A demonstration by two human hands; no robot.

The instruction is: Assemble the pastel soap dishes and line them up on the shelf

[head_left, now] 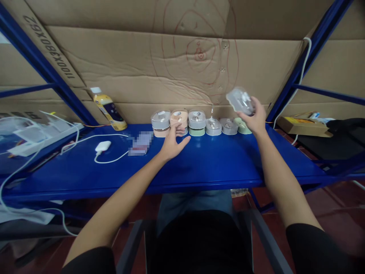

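Note:
A row of small lidded plastic boxes lines the back of the blue shelf. On the left they are stacked in twos: a grey box (160,119) over a peach one, a peach box (177,115) in the middle, and a grey box (196,118) over a green one. Farther right stand single grey boxes (213,127) and a green box (242,126). My right hand (256,115) grips a clear-lidded grey box (241,99), raised and tilted above the right end. My left hand (173,142), fingers apart, is in front of the peach stack; whether it touches is unclear.
A yellow-labelled bottle (109,109) leans at the back left of the shelf (205,167). A white charger (103,146) with cables and a blurred phone-like item (141,143) lie left of the boxes. Cardboard (119,64) stands behind. Blue posts frame both sides.

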